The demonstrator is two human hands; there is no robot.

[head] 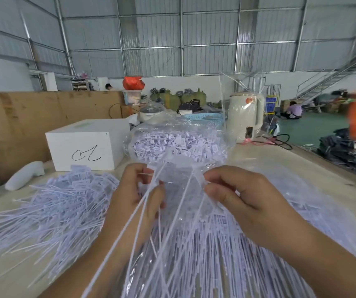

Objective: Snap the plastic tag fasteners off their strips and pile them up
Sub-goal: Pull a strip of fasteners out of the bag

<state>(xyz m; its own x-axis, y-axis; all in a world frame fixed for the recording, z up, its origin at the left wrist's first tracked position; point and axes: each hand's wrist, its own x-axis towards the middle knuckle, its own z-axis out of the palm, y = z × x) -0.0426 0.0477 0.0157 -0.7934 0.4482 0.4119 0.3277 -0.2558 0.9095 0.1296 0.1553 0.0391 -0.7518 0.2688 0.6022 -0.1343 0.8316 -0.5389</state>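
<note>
Both hands are raised over the table with a strip of pale lilac tag fasteners (pixel 172 181) between them; its long thin tails hang down toward me. My left hand (pixel 136 196) grips the strip's left end with curled fingers. My right hand (pixel 237 194) pinches its right end. A loose pile of fasteners (pixel 60 203) spreads over the table on the left. More strips (pixel 205 254) lie in clear plastic under my hands. A clear bag of fasteners (pixel 179 145) sits behind.
A white box (pixel 86 147) with a black scribble stands at the back left, a white foam piece (pixel 25 176) beside it. A cream electric kettle (pixel 245 117) and a blue basket (pixel 205 118) stand behind the bag. The table edge runs along the right, with piled goods beyond.
</note>
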